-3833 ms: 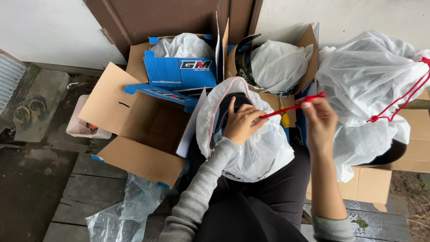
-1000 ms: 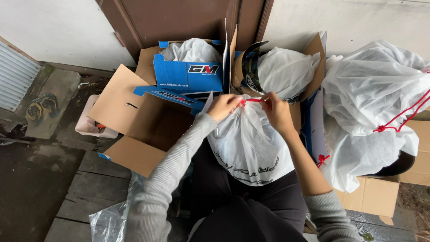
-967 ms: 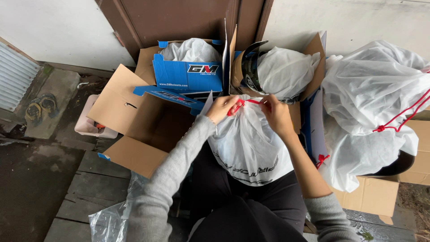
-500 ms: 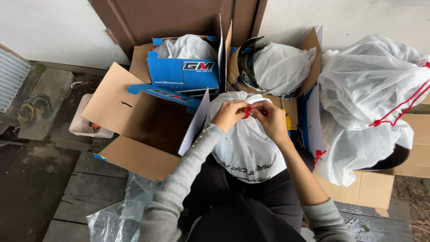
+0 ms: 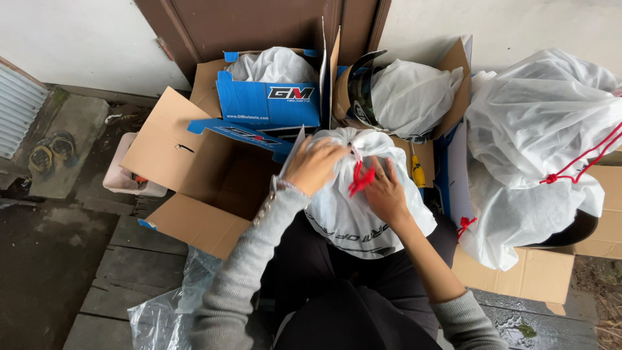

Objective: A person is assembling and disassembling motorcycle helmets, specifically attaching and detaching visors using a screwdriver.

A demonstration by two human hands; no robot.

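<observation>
white bag (image 5: 363, 207): drawstring cloth bag on the person's lap, bulging with something rounded inside; dark print band on its lower front. This is the landmark.
red cord (image 5: 358, 180): at the bag's gathered neck, bunched between both hands.
left hand (image 5: 315, 164): on the bag's top left, fingers curled shut around the gathered neck.
right hand (image 5: 385, 192): on the bag's top right, fingertips pinched on the red cord.
progress: neck looks already drawn shut; cord looks mid-knot, ends loose. Bag not yet in any box, by my read.
open carton (image 5: 194, 175): just left of the bag, brown flaps spread, blue inner flap, nothing visible inside.
blue box (image 5: 269, 104): behind-left of the bag, blue panel with white logo plate, a white bag inside.
brown box (image 5: 395, 97): behind the bag, holds a white-wrapped item with a dark visor edge showing.
large bags (image 5: 538, 149): right of the bag, white, red cords tied, resting on cartons.
yellow tool (image 5: 418, 174): just right of the bag, handle only.
clear plastic (image 5: 162, 311): front-left of the bag, on wet boards.
</observation>
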